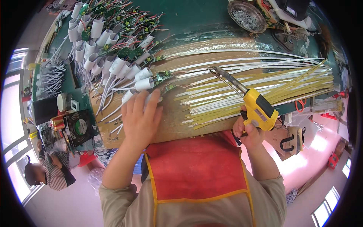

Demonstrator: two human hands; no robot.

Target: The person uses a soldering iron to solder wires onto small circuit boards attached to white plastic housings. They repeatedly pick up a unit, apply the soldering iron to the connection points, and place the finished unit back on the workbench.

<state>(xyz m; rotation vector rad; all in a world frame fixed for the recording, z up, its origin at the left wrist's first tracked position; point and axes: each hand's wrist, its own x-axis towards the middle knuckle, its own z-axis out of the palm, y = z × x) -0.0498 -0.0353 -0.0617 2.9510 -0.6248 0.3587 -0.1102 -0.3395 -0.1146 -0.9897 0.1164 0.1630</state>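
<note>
Left: white tubes (143, 84), heaped on bench (181, 11). Left hand (141, 117) palm down over nearest tubes; whether grasping, cannot tell. Centre: circuit boards (163, 75) at tube ends. Beyond: flat strips (223, 108), spread rightward; upper few appear wired to boards, judged done; lower ones, ends apparently unattached, judged outstanding. Right hand (247, 132) wrapped round handle of yellow soldering gun (261, 109); tip over strips, contact unclear.

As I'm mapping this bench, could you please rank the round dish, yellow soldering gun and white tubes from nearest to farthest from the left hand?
1. White tubes, ahead and leftward.
2. Yellow soldering gun, rightward, in the right hand.
3. Round dish, farther off, at upper right.
</note>
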